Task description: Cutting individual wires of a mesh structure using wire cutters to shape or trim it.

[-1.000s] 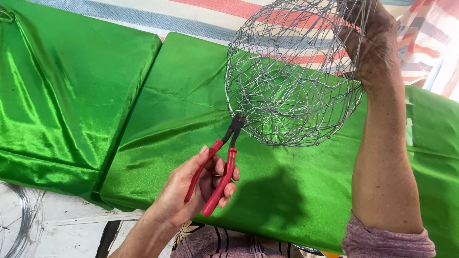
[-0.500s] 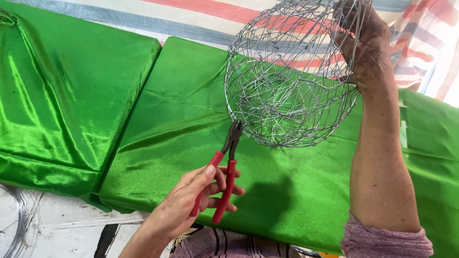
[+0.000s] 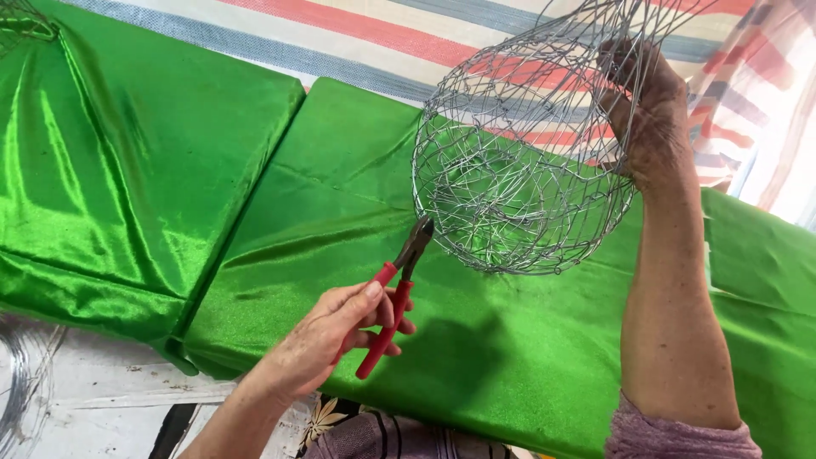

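Judging by looks, the rounded silver wire-mesh cage (image 3: 518, 170) is mostly woven, held aloft by the clenched right hand (image 3: 650, 127), red-handled pliers (image 3: 395, 293) gripped in the left hand (image 3: 327, 336), nose at its lower rim.

Left grip (image 3: 327, 336) lifts red-handled pliers (image 3: 393, 293) closer; nose now just beside wire basket (image 3: 518, 161) lower edge.
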